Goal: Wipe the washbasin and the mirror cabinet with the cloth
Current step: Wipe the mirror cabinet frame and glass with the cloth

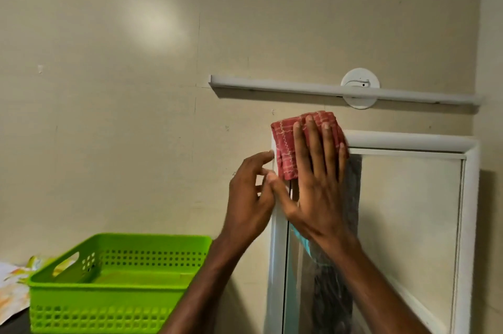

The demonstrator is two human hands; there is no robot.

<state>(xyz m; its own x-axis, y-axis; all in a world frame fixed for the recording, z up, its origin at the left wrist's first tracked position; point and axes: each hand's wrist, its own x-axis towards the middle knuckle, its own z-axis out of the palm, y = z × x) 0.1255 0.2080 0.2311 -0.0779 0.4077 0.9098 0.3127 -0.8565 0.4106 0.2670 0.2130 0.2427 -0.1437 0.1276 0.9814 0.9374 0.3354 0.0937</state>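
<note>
Woven red cloth (284, 143), glossy mirror cabinet (408, 211), perforated plastic basket (109, 287)

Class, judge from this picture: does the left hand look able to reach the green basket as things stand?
Probably yes. The left hand, apparently empty, touches the mirror cabinet's frame; only open wall lies between it and the green basket below.

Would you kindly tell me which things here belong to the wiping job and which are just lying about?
Job: red cloth; mirror cabinet; right hand pressing the cloth flat on the cabinet's top corner; left hand touching its frame.
Lying about: green basket; wall light bar; patterned sheet beside the basket.
</note>
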